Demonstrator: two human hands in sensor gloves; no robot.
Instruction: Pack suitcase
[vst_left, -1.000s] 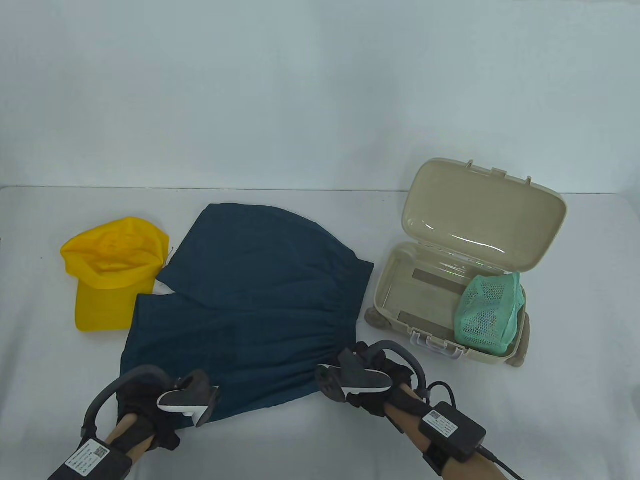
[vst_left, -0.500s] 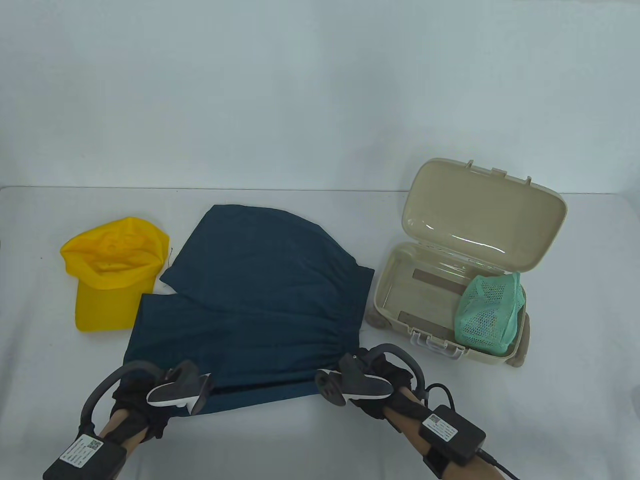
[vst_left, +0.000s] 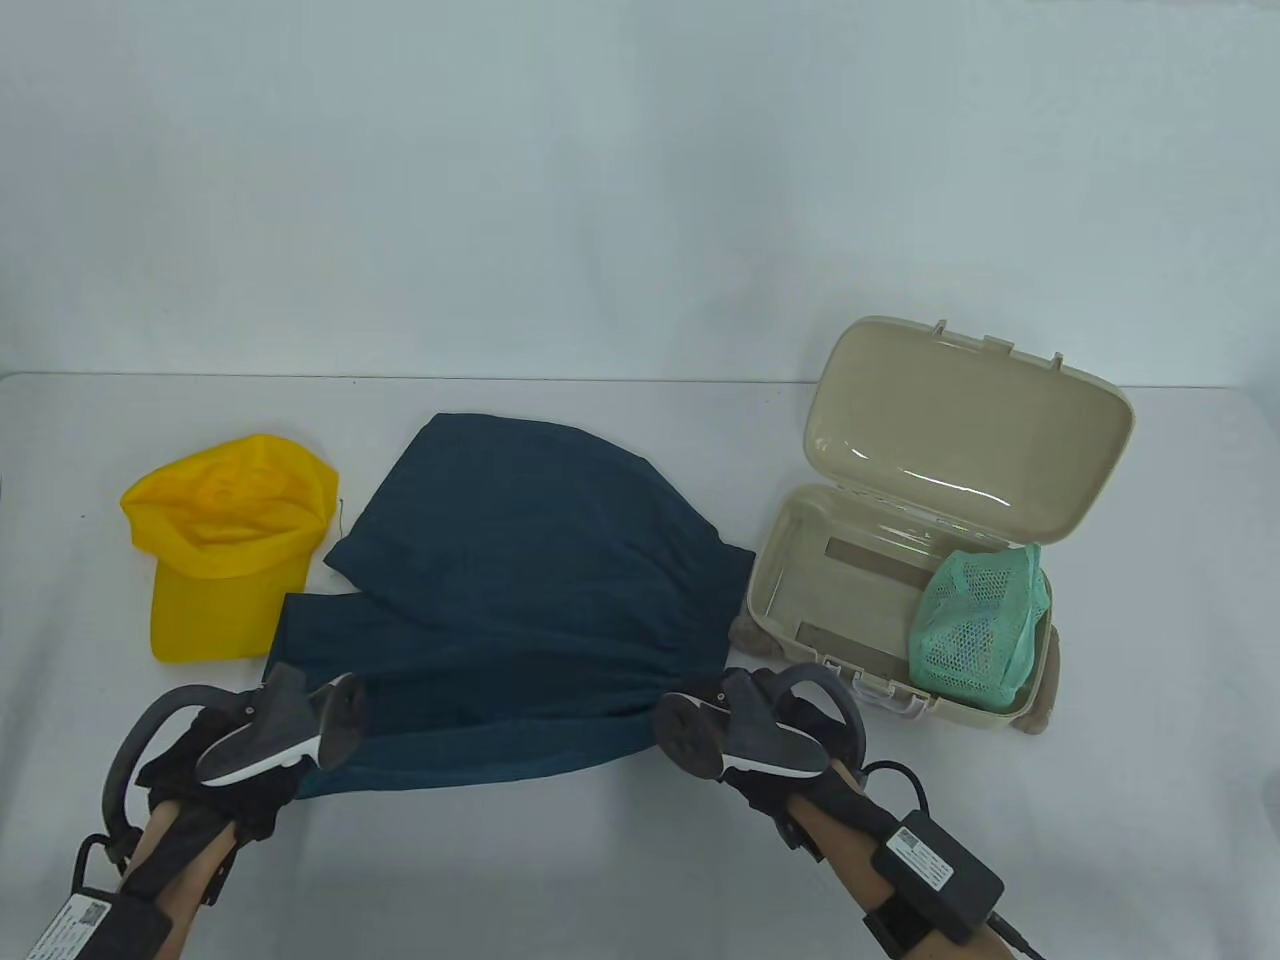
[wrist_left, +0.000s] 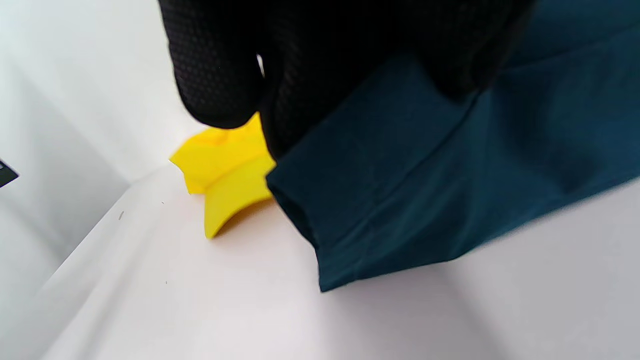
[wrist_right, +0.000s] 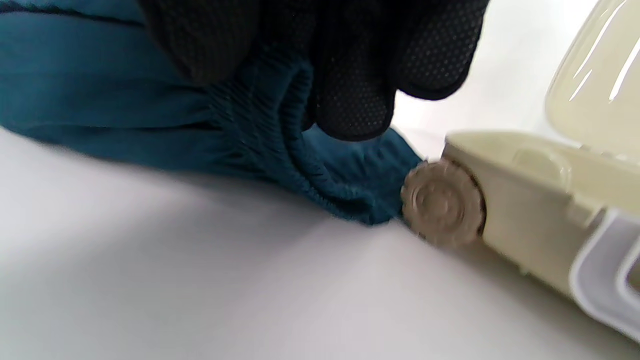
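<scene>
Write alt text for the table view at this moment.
Both gloved hands, left and right, grip the near edge of dark blue shorts and lift it off a white table. A yellow cap lies to the left; to the right an open beige suitcase holds a green mesh bag.

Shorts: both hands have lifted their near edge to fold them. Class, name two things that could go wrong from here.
1. The shorts touch the suitcase wheel; pulling may drag or nudge it.
2. The left hand pinches only a corner; it might slip, leaving a crooked fold near the yellow cap.
</scene>
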